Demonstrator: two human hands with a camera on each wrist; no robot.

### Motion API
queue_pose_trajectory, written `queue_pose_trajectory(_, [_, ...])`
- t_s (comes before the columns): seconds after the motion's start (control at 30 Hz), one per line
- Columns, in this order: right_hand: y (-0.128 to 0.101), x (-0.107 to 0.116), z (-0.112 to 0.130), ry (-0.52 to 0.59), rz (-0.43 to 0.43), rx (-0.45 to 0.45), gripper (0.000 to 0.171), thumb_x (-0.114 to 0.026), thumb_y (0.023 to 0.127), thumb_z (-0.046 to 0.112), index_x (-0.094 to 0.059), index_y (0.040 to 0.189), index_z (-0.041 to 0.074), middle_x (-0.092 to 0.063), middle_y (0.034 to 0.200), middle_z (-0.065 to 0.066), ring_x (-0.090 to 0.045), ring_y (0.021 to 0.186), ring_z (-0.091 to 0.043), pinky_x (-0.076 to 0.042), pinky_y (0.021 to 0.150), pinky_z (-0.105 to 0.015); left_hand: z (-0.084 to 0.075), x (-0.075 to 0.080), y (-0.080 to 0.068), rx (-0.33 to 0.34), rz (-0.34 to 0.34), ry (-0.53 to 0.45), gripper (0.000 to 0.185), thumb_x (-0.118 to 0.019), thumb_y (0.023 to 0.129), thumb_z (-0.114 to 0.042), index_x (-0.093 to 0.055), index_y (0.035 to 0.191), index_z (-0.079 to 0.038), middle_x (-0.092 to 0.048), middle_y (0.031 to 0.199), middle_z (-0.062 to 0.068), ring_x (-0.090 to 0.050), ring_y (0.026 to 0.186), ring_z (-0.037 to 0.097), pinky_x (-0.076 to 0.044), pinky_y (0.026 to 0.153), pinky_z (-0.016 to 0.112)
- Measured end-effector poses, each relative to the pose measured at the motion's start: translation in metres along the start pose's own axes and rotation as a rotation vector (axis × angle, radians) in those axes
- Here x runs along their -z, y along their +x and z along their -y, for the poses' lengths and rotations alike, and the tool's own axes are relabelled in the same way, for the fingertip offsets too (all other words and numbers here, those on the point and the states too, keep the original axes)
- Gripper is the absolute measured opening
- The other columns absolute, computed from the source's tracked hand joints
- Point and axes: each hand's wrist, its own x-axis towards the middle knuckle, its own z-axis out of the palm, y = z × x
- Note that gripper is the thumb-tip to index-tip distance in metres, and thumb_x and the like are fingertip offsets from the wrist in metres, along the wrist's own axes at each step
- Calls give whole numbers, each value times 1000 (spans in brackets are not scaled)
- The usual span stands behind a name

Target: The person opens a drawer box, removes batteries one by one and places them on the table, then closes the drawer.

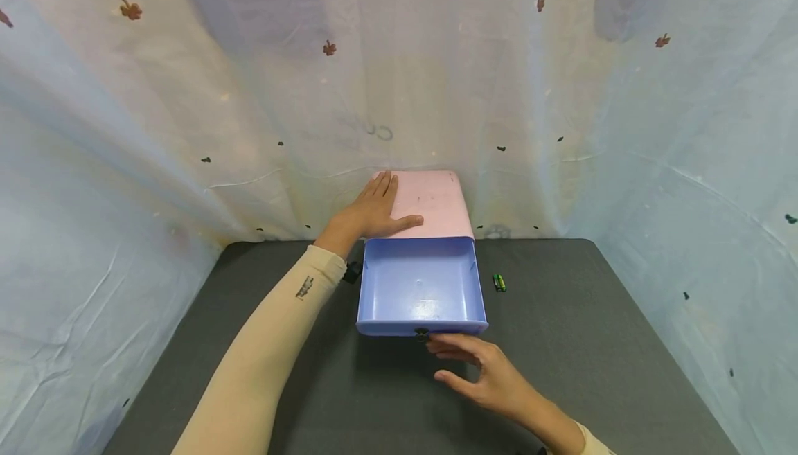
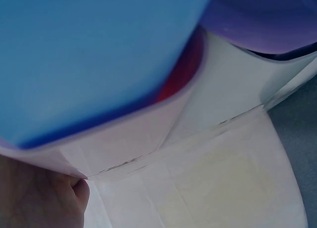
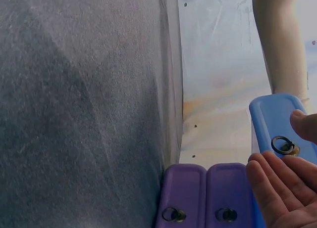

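A small pink drawer cabinet (image 1: 430, 199) stands against the back curtain, its top blue drawer (image 1: 419, 278) pulled far out and bare inside. My left hand (image 1: 375, 211) rests flat on the cabinet's top, fingers straight and thumb spread. At the drawer's front, my right hand (image 1: 474, 375) has extended fingers, fingertips right at the lower front edge beside the ring pull (image 3: 282, 145); the thumb stands apart. Below the blue drawer, two purple drawers (image 3: 183, 191), each with a ring, sit closed in the right wrist view. The left wrist view shows the blue drawer (image 2: 94, 55) close up.
Green batteries (image 1: 499, 282) lie on the dark grey table (image 1: 542, 344), right of the cabinet. A pale patterned curtain (image 1: 405, 81) hangs behind and along both sides of the table.
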Motion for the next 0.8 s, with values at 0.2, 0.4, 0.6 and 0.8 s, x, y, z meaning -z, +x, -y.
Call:
queue_pose_trajectory(0.2, [3,-5,-2,55,4,27,47,-77,96,-4,-61,141,-5,-75,129,-17,-76,115,-23,-64,94,-44,0,0,1,-1,6,0,121,-42,99,-83,6,170,2,13,178,22,15,165,33,8,134,40])
queue_pose_trajectory(0.4, [6,-12,-4,103,-3,12,43,-75,98,-5,-62,140,-4,-76,126,-16,-77,112,-25,-64,91,-47,1,0,1,5,9,-1,121,-41,99,-84,6,170,2,13,178,22,15,165,33,9,134,40])
queue_pose_trajectory(0.6, [10,-16,-4,123,-38,-55,34,-74,100,-2,-67,133,-2,-77,119,-20,-78,106,-30,-65,90,-40,2,0,1,6,15,-4,122,-41,98,-85,7,170,2,14,178,22,15,165,33,9,134,40])
queue_pose_trajectory(0.8, [12,-20,-3,125,-89,-123,23,-72,102,2,-73,125,0,-81,110,-13,-80,99,-23,-66,86,-39,0,1,0,6,14,-12,121,-42,99,-84,6,170,1,14,178,21,15,165,32,8,134,41])
